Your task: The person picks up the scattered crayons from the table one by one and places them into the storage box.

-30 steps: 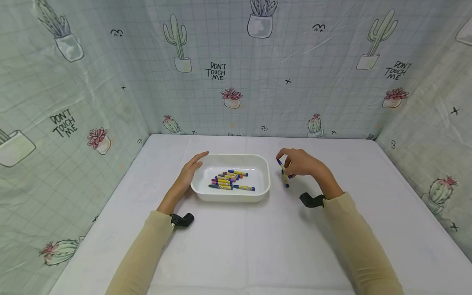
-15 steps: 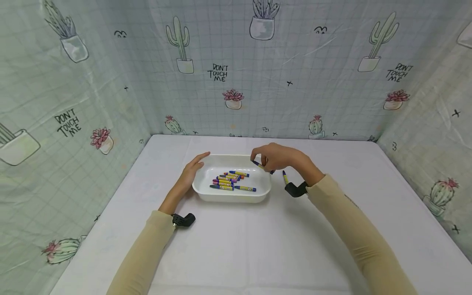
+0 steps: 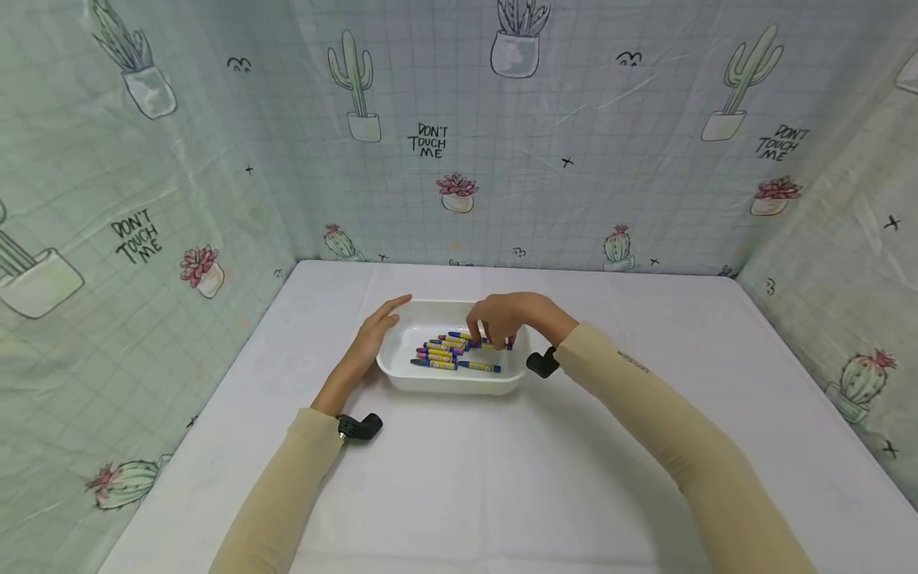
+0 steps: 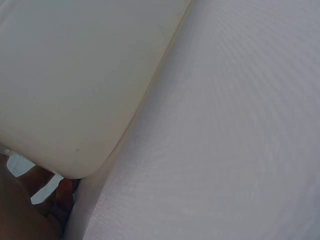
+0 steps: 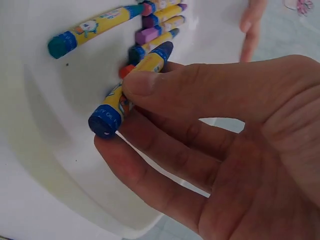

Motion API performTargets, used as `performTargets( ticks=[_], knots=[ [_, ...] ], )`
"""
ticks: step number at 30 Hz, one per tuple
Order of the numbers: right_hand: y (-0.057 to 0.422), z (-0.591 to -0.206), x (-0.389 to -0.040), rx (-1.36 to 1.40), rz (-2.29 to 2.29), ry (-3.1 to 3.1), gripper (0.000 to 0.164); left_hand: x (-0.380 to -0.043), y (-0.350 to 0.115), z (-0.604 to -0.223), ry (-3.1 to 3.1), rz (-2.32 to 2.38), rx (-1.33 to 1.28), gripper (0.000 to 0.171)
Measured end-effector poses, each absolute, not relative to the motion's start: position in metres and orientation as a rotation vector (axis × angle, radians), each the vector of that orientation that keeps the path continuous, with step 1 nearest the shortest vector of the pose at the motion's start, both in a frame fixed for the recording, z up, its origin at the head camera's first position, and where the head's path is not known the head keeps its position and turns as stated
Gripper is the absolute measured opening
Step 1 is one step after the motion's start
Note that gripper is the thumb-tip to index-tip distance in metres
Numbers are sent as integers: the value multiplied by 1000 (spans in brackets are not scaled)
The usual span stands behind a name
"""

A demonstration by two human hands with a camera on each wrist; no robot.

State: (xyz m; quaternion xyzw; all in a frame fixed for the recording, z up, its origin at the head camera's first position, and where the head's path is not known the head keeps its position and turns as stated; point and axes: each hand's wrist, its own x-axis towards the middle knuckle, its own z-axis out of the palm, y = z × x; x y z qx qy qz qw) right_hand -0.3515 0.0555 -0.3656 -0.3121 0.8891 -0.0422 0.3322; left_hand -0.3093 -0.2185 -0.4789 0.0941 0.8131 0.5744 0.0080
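My right hand [image 3: 502,312] reaches over the right part of a white tray [image 3: 452,384]. Between thumb and fingers it pinches a dark blue oil pastel crayon [image 5: 105,120] in a yellow wrapper, its flat end toward the right wrist camera. Several more crayons lie in a loose group in the tray, among them a green one [image 5: 97,27] and a purple one [image 5: 147,35]. At the tray's left end my left hand [image 3: 367,335] holds the rim, thumb over the edge and fingers along the outside; in the left wrist view its fingers [image 4: 65,194] partly hide behind the tray's corner.
A white cloth [image 3: 430,478] covers the table. Behind and at both sides hangs a grid-patterned curtain [image 3: 531,119] printed with cacti. A black wrist camera [image 3: 542,363] on the right wrist stands close beside the tray's right end.
My right hand has moved left from the table into the tray, carrying the pinched crayon. Another crayon at the tray's right is now hidden behind the arm. The left hand stays on the rim.
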Motion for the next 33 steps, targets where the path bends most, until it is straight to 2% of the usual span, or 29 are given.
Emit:
performTargets(
  ticks=[7,15,25,33],
  knots=[
    [44,-370,-352,-743,-34,2310,35,-309,-217,-476,2527,1791,295,50],
    [35,-378,-359,-707,-24,2257,18,-309,-217,-478,2543,1780,286,50],
    [27,-381,-356,-636,21,2218,16,-311,-218,-480,2528,1791,303,50],
    [35,-374,-359,-685,-50,2225,18,-310,-218,-480,2550,1781,282,50]
  ],
)
